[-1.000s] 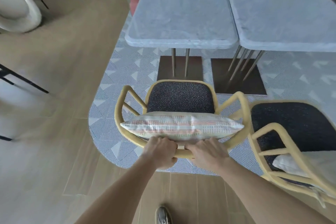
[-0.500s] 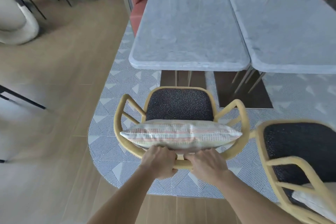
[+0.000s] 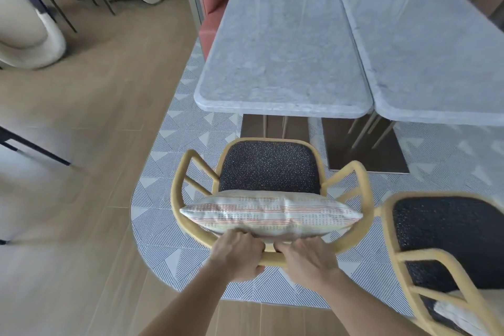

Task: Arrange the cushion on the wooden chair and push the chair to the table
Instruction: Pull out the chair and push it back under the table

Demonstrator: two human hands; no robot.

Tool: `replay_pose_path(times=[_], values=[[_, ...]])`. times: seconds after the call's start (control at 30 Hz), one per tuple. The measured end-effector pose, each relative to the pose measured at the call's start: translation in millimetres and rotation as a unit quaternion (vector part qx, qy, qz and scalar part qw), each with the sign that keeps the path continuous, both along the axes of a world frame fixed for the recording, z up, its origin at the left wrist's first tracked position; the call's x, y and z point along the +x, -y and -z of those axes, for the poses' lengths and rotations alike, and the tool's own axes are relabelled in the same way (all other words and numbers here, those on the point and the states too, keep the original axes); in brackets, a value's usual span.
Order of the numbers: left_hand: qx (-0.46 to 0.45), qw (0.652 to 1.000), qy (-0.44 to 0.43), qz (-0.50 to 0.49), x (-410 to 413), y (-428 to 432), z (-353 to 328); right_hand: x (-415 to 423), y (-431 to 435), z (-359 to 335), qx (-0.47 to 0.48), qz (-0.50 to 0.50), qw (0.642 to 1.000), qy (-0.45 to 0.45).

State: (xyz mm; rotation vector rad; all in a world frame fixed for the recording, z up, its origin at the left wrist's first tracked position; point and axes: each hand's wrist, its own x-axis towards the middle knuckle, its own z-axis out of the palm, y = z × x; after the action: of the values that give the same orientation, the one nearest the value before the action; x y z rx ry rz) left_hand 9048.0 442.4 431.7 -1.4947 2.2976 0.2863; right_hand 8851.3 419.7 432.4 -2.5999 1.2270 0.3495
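Both the left hand (image 3: pixel 236 256) and right hand (image 3: pixel 309 260) wrap, seemingly firmly, around the yellow curved wooden chair's (image 3: pixel 272 255) backrest for pushing; the striped rectangular cushion (image 3: pixel 271 213) leans upright against it, short of the grey marble table (image 3: pixel 281 57).

Single head-worn view, forward and down, close over the chair (image 3: pixel 177 199).

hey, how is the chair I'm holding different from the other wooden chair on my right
The held chair faces the left table squarely; the right chair sits angled and cut off by the frame. The held chair's striped cushion stands against its backrest, gripped by the left hand and right hand; the right chair's pale cushion lies lower, untouched. Both share yellow wooden frames and dark speckled seats.
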Motion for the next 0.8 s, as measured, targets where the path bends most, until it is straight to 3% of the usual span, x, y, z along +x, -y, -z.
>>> replay_pose_path(times=[0.63,0.73,0.8], values=[[-0.009,0.997,-0.039,-0.060,-19.6,81.5,2.5,-21.6,91.2,3.5,-0.023,-0.038,0.999,-0.025],[0.005,0.996,-0.058,-0.062,-16.0,84.4,1.5,-19.7,92.5,2.0,-0.020,-0.036,0.999,-0.001],[0.016,0.991,-0.117,-0.068,-11.6,85.3,-1.5,-20.6,93.0,-3.2,-0.011,-0.032,0.998,0.045]])
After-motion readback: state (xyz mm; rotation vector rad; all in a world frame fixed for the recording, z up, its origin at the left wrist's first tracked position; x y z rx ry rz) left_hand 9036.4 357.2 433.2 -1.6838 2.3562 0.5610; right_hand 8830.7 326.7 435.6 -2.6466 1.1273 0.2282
